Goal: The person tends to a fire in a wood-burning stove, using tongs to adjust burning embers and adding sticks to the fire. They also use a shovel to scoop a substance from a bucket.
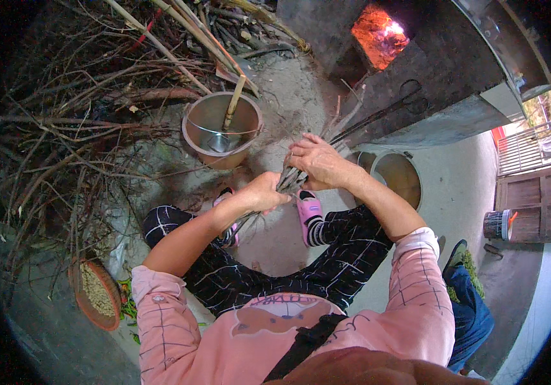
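Observation:
Both hands grip a bundle of thin grey twigs (292, 179) above the floor, between my knees. My left hand (261, 192) closes around its lower left part, and loose twig ends hang out below. Higher up, my right hand (313, 161) wraps over the bundle from the right, its fingers covering part of the twigs. Just past my right hand lie long dark metal fire tongs (376, 115), with ring handles toward the stove. A few pale forked twigs (350, 113) stick up beside them.
A fire (380, 36) glows in the opening of a dark stove (448, 82). A metal bucket (222, 130) holds a wooden-handled ladle (231, 110); another bucket (400, 180) stands right. Brushwood (87, 130) covers the left. A basket (95, 294) of pale pieces sits lower left. Another person's leg (470, 313) shows at right.

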{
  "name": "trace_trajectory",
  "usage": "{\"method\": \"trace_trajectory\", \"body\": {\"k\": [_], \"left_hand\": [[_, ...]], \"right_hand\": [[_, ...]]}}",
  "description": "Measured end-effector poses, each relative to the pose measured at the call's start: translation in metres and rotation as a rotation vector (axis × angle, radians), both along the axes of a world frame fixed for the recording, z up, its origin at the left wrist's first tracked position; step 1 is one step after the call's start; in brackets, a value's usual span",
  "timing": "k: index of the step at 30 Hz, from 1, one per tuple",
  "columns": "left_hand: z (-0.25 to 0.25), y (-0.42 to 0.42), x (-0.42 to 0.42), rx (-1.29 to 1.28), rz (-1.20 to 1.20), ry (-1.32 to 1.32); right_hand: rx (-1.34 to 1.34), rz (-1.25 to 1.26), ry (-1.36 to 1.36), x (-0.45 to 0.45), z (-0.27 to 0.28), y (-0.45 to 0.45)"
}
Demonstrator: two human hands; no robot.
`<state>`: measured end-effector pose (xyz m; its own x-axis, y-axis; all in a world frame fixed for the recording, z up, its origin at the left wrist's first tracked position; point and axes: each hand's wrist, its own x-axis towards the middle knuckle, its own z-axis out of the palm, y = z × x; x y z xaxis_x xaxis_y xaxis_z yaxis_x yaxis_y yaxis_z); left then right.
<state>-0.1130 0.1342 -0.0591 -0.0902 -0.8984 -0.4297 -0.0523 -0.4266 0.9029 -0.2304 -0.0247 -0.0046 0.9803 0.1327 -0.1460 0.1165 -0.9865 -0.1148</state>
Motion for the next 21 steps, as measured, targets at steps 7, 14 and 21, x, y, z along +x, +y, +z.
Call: {"method": "trace_trajectory", "body": {"k": [7,14,21], "left_hand": [[0.006,0.001,0.021,-0.164,-0.194,-0.332],[0.009,-0.004,0.035,-0.323,-0.293,-0.670],[0.020,-0.006,0.035,-0.453,-0.145,-1.117]], "right_hand": [[0.080,-0.041,0.138,0.001,-0.009,0.012],[0.209,-0.063,0.053,-0.005,-0.025,0.012],[0.172,-0.203,0.069,0.008,-0.006,0.030]]}}
